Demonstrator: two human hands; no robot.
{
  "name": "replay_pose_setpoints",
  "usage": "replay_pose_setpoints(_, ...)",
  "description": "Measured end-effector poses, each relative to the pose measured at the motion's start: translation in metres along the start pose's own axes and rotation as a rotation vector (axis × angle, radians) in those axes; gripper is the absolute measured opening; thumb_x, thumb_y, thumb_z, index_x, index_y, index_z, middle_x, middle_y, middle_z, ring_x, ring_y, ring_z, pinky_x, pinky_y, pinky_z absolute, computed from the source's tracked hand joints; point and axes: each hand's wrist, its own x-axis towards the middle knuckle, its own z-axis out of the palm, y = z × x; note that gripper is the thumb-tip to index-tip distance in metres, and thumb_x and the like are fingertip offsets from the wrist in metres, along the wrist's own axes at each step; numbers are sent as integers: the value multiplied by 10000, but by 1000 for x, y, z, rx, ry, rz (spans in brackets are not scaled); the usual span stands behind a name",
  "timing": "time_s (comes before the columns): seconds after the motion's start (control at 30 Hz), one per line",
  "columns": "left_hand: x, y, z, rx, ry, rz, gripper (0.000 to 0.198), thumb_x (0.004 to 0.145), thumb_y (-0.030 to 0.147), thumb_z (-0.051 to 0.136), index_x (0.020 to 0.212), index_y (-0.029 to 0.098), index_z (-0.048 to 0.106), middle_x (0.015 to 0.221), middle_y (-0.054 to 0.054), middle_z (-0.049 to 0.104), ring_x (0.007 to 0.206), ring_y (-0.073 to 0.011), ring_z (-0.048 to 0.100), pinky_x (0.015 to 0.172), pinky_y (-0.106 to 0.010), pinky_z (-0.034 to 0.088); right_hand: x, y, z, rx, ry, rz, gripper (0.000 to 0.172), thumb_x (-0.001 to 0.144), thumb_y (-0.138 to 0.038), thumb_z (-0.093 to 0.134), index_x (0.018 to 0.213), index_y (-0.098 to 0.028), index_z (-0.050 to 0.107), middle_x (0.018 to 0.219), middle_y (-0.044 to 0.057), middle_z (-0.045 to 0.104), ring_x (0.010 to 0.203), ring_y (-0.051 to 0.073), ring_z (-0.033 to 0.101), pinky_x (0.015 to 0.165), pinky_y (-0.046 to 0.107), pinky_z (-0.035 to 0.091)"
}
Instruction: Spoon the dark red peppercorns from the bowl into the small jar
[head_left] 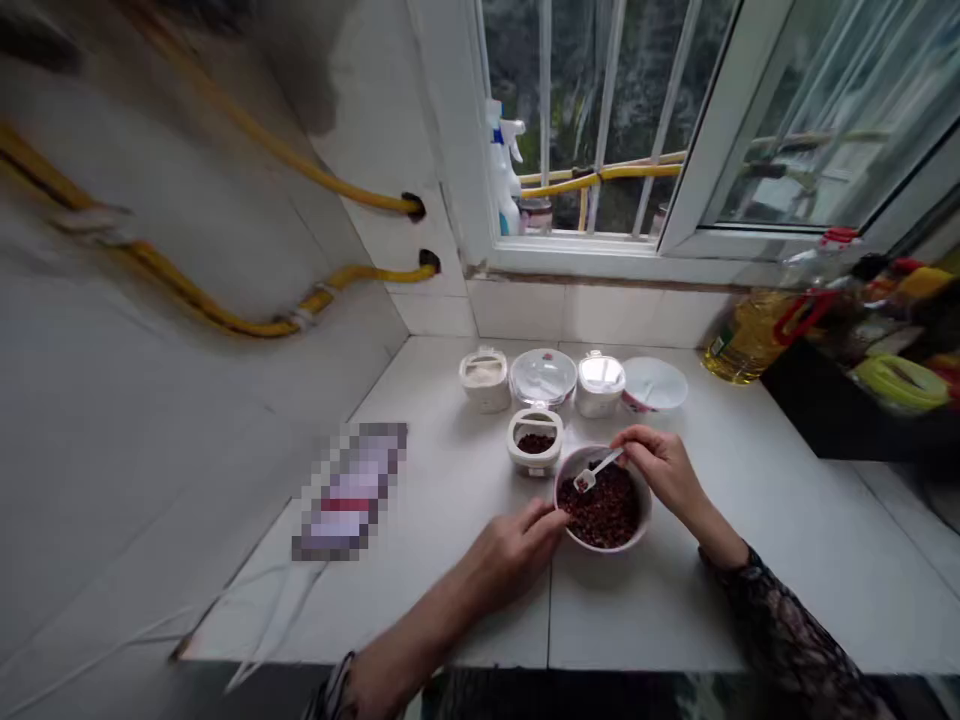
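A bowl (646, 520) of dark red beans or similar small grains (606, 515) stands on the white tiled counter. My left hand (517, 545) is closed on the bowl's left rim, thumb at the edge. Over the contents my right hand (660, 465) pinches the handle of a small white spoon (594, 472), whose tip carries a few dark grains. Just behind the bowl, to the left, sits a white-rimmed container (535, 470) partly filled with dark grains.
Along the back stand two lidded containers (484, 385) (600, 388), a covered bowl (543, 378) and a white bowl (656, 385) with a spoon in it. An oil bottle (742, 340) and a black box (817, 400) are at right. A blurred-out flat object (352, 490) lies left.
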Motion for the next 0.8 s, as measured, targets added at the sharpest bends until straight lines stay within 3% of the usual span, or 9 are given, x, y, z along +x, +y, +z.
replay_pose_setpoints(0.2, 0, -2, -1, -32, -45, -21, 184, 981, 145, 380, 1116, 163, 504, 908, -65, 632, 712, -125, 650, 584, -196, 543, -1, -5, -1, 77, 5, 3, 185, 677, -265, 518, 667, -185, 685, 525, -3, 629, 545, 151, 567, 595, 269, 434)
replay_pose_setpoints(0.33, -3, -3, 0, -31, -64, -31, 183, 980, 144, 389, 1114, 162, 513, 900, -61, 627, 710, -126, 648, 588, -202, 547, 3, -6, -2, 238, -21, 105, 168, 643, -290, 559, 673, -173, 677, 508, -9, 609, 471, 117, 481, 489, 245, 373)
replay_pose_setpoints(0.47, -4, -4, 1, -34, -71, -33, 181, 971, 132, 394, 1101, 156, 517, 892, -60, 621, 695, -129, 642, 574, -207, 546, 3, -13, 4, 318, 5, 132, 236, 701, -348, 602, 808, -155, 686, 605, 7, 663, 404, 70, 394, 413, 214, 317)
replay_pose_setpoints(0.57, -4, -5, 2, -34, -77, -33, 195, 962, 127, 399, 1116, 158, 515, 895, -58, 618, 713, -129, 648, 588, -207, 551, 1, -16, 14, 223, 85, -32, 259, 815, -355, 559, 933, -159, 681, 723, 38, 713, 477, 99, 522, 453, 220, 403)
replay_pose_setpoints(0.63, -5, -6, 3, -29, -76, -27, 196, 962, 136, 398, 1120, 157, 513, 895, -59, 616, 708, -131, 649, 580, -211, 552, -1, -16, 21, 77, 125, -227, 245, 888, -302, 499, 1010, -174, 669, 823, 60, 735, 645, 146, 643, 568, 251, 497)
replay_pose_setpoints(0.7, -5, -6, 4, -25, -78, -27, 191, 966, 150, 400, 1118, 154, 513, 894, -62, 614, 706, -134, 649, 574, -215, 552, -2, -14, 26, -128, 102, -465, 256, 914, -208, 452, 1056, -190, 665, 940, 81, 741, 827, 179, 689, 702, 285, 539)
replay_pose_setpoints(0.8, -5, -5, 5, -20, -74, -36, 185, 969, 156, 403, 1114, 151, 518, 895, -67, 615, 727, -143, 655, 586, -221, 557, -3, -14, 27, -394, 18, -753, 325, 891, -100, 418, 1072, -197, 671, 1029, 98, 732, 888, 188, 697, 746, 297, 548)
